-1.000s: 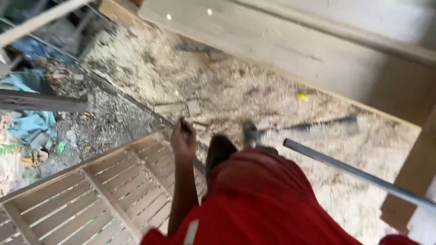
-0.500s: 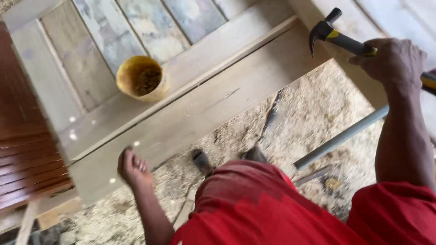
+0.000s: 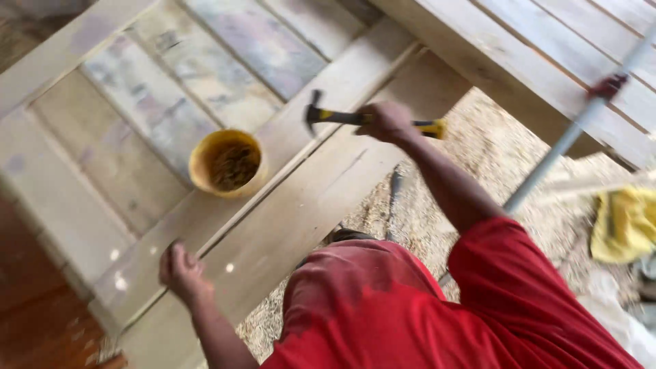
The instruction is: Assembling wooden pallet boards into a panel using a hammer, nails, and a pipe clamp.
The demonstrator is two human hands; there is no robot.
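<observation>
My right hand [image 3: 388,121] grips a claw hammer [image 3: 328,115] with a yellow and black handle, held over the pale wooden plank frame [image 3: 321,198]. The hammer head points left, above the frame's wide edge board. My left hand [image 3: 181,268] rests with fingers curled on the lower left end of that board; I cannot tell whether it pinches anything. A yellow tub [image 3: 227,162] with dark nails inside stands on the frame between my hands. My red shirt fills the bottom of the view.
Wooden slats [image 3: 253,48] run across the frame behind the tub. Sawdust-strewn ground [image 3: 492,157] lies right of the board. A grey metal pipe [image 3: 574,133] slants across the right side. A yellow cloth [image 3: 623,222] lies at far right. Reddish planks [image 3: 34,314] sit bottom left.
The view has swung from the rubble-strewn ground to the plank frame. My right hand has brought the hammer down and leftwards towards the tub; my left hand stays on the board.
</observation>
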